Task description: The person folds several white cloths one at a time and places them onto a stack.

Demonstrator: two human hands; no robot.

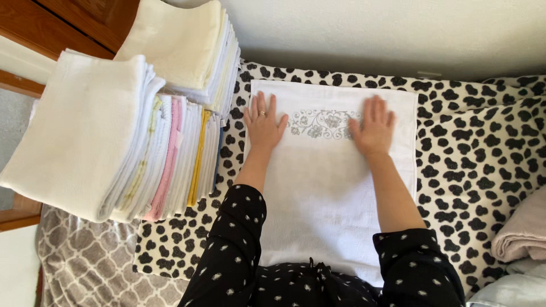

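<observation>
A white rectangular terry towel with a grey floral embroidered band lies spread flat on a black-and-white spotted cover, its near edge reaching the person's waist. Both hands rest on its far part, palms down and fingers spread wide, gripping nothing. The left hand, which wears a ring, presses just left of the embroidery; the right hand covers the band's right end. Between the two palms the embroidered strip lies smooth.

As a judgement, flat palms only hold by friction, so the towel could slide or bunch on the spotted cover if one hand pushes harder than the other, leaving a skewed edge or a ridge between the hands. The near end, beyond the wrists, is unpinned and could drag along.

To the left of the left hand, quite near, stand two tall stacks of folded white cloths, some with pink and yellow edges. The nearer stack leans and overhangs, so a nudge from the left elbow could tip it. Well right of the right hand lies a pale pink folded cloth.
</observation>
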